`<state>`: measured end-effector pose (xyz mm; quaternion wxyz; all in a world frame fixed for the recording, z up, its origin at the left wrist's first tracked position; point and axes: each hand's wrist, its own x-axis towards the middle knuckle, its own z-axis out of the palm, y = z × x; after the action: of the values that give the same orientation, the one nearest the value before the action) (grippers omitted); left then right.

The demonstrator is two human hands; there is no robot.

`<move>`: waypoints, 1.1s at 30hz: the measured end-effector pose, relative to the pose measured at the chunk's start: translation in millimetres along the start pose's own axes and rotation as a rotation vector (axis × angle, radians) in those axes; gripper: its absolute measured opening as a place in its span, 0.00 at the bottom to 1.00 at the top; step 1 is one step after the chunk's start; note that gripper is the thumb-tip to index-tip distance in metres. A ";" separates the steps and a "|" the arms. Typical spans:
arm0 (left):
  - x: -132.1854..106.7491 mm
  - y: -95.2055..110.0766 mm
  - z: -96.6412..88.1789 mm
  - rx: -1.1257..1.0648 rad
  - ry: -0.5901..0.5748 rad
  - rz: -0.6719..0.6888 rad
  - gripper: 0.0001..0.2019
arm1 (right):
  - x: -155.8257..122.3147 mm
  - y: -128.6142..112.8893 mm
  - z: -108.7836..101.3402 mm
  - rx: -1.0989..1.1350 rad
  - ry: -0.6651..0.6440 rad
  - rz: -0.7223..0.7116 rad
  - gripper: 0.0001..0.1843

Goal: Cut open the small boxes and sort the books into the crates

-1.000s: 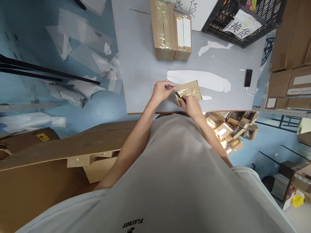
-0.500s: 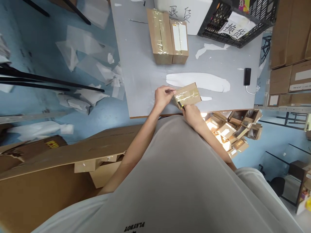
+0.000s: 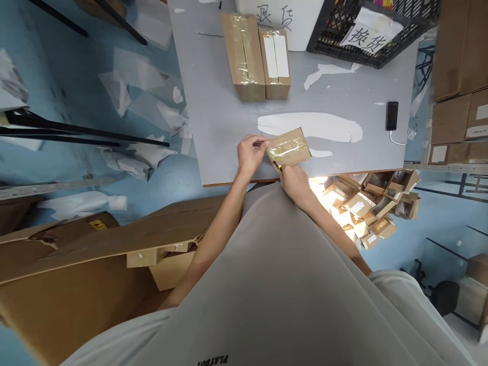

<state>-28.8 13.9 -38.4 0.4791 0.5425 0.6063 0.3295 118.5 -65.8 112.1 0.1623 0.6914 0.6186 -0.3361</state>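
Note:
A small cardboard box (image 3: pixel 292 145) with shiny clear tape over it sits at the front edge of the grey table (image 3: pixel 224 137). My left hand (image 3: pixel 251 152) pinches the box's left corner between thumb and fingers. Wrapped round a yellow and black box cutter (image 3: pixel 277 165), my right hand (image 3: pixel 295 182) is at the near left side of the box. The cutter's tip is against or very close to the taped side; the blade itself is too small to make out.
Two taped cardboard boxes (image 3: pixel 246 56) stand farther back, before a white bin (image 3: pixel 301 30) and a black plastic crate (image 3: pixel 366 46). White paper scraps (image 3: pixel 308 126) and a phone (image 3: pixel 391 116) lie on the table. A big open carton (image 3: pixel 76 300) is at left; empty boxes (image 3: pixel 366 203) pile up at right.
The view has shifted a little, so the table and its items appear slightly displaced. Both hands keep their hold, with the cutter still at the box's near left side.

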 end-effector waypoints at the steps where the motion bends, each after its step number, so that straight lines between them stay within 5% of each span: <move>1: -0.6 -0.2 0.2 -0.001 0.010 0.004 0.10 | 1.2 0.7 -1.8 -0.005 -0.006 -0.020 0.20; 9: -21.3 -3.2 2.2 -0.056 0.055 -0.066 0.20 | -13.1 24.5 -9.3 -0.043 -0.059 -0.132 0.18; 16: -51.7 -5.1 3.5 -0.165 -0.091 -0.110 0.48 | 3.3 94.5 -13.0 0.248 0.335 -0.019 0.19; 21: -52.2 -1.1 4.9 -0.250 -0.181 -0.105 0.48 | 39.2 128.0 -2.8 0.337 0.401 0.028 0.14; 28: -47.7 6.4 4.4 -0.255 -0.191 -0.142 0.45 | 48.0 135.5 14.2 0.438 0.371 0.012 0.16; 33: -35.1 -6.7 9.9 -0.278 -0.162 -0.120 0.39 | 60.6 138.9 14.7 0.421 0.394 0.005 0.18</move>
<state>-23.5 -22.8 -40.0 0.6156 0.4585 0.5457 0.3363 249.1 -55.3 34.6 -0.1074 0.7634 0.5531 -0.3160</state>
